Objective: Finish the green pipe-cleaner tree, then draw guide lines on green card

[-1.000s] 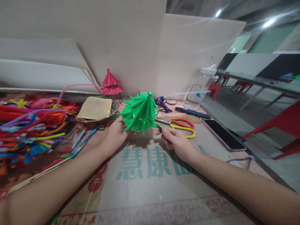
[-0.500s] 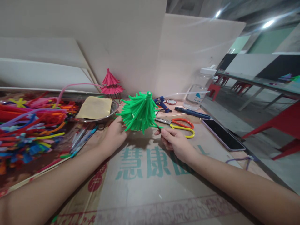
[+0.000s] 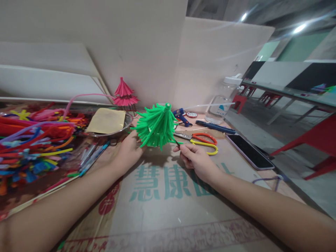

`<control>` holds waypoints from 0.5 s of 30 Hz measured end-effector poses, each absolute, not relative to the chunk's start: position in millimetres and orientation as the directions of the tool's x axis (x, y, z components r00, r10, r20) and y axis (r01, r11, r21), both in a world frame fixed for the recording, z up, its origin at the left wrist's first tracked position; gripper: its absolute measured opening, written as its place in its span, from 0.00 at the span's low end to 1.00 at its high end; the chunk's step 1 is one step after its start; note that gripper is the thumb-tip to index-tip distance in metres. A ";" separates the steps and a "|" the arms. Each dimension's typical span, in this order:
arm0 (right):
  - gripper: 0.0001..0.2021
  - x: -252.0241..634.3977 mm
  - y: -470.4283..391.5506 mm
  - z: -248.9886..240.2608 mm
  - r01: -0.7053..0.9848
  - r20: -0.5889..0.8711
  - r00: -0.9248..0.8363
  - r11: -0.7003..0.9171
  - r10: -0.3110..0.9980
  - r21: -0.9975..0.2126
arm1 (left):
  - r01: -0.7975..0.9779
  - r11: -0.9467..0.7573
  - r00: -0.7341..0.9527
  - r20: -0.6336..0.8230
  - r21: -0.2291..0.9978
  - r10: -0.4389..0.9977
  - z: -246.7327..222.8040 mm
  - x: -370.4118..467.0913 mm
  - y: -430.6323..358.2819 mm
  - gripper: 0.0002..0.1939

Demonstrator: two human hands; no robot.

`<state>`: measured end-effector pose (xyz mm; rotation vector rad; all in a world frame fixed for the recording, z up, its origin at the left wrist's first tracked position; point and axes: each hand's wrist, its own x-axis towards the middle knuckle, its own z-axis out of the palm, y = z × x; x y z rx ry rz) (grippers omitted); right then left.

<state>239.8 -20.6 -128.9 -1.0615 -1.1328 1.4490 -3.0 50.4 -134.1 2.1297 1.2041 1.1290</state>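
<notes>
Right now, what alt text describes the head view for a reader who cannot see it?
A green cone, with the left hand partly hidden at its lower edge and the right hand pinching a thin dark item beside it. Scissors lie beyond the right hand, a phone to the right, a pink cone at the back, and colourful strips at left.

I count two hands (image 3: 195, 157), two cones (image 3: 156, 126), one pair of scissors (image 3: 204, 141), one phone (image 3: 249, 151) and, at two o'clock, one bottle (image 3: 219, 105).
</notes>
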 end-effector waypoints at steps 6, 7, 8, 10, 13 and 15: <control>0.27 239.5 -19.7 -129.6 -0.154 -0.068 -0.121 -0.086 0.990 -0.984 | 0.480 -0.518 0.281 0.435 0.708 0.855 -133.5 -2.5 50.6 0.16; 0.27 239.5 -19.8 -129.4 -0.162 -0.069 -0.125 -0.089 0.990 -0.983 | 0.480 -0.516 0.278 0.435 0.709 0.856 -133.2 -2.2 50.5 0.17; 0.27 239.5 -20.0 -129.1 -0.177 -0.070 -0.132 -0.093 0.989 -0.980 | 0.478 -0.518 0.279 0.437 0.709 0.855 -132.8 -1.9 50.4 0.17; 0.28 239.5 -20.4 -128.5 -0.204 -0.071 -0.145 -0.100 0.987 -0.974 | 0.469 -0.525 0.283 0.442 0.710 0.851 -132.0 -1.1 50.0 0.17; 0.29 239.3 -20.8 -127.7 -0.210 -0.071 -0.153 -0.103 0.986 -0.972 | 0.452 -0.528 0.287 0.443 0.719 0.849 -130.6 0.3 48.9 0.16; 0.29 238.9 -20.9 -127.3 -0.200 -0.071 -0.149 -0.101 0.986 -0.975 | 0.445 -0.517 0.281 0.434 0.731 0.856 -129.5 1.2 48.0 0.15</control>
